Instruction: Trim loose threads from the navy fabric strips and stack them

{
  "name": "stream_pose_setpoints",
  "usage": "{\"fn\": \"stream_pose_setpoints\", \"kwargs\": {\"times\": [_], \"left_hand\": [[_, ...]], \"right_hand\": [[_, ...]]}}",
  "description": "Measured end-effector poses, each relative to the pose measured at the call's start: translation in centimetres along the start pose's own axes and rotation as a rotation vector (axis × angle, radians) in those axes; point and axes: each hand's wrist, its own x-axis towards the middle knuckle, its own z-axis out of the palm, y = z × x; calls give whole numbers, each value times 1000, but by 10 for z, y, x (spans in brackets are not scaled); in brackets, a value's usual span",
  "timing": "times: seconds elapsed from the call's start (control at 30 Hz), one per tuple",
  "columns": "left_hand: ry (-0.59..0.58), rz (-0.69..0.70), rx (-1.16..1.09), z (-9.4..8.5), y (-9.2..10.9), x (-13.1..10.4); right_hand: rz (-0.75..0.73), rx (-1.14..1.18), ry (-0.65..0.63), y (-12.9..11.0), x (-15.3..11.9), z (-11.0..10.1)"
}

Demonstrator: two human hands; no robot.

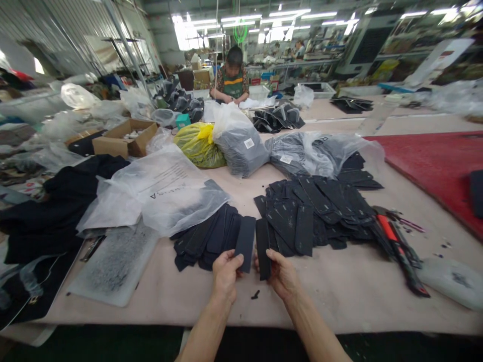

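My left hand (226, 271) is closed on a flat dark strip (246, 241), thumb on its face. In my right hand (281, 274) another dark strip (263, 251) is pinched between thumb and fingers, turned more edge-on. The two strips are upright and side by side, with a narrow gap between them. Behind my left hand lies a fanned stack of dark pieces (211, 236), partly under a translucent plastic bag (177, 186). Beyond my right hand a larger heap of similar dark pieces (320, 211) is spread over the table. A small black scrap (255, 294) lies between my wrists.
Red-and-black handled tools (402, 256) and a white wrapped lump (453, 281) lie at right. A scuffed translucent board (113, 266) is at left. Filled plastic bags (241, 146) and an open cardboard box (124, 138) stand farther back. Across the table sits another person (233, 80).
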Motion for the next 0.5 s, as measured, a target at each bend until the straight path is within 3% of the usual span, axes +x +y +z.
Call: {"fn": "stream_pose_setpoints", "kwargs": {"times": [0.13,0.33,0.5], "left_hand": [[76,54,-55,-12,8,7],[86,128,110,-17,4,7],[90,227,306,-15,-4,4]], "right_hand": [[27,37,-71,-6,-3,-2],[42,63,-136,-6,-3,-7],[-65,-36,-163,-14,-9,-5]]}}
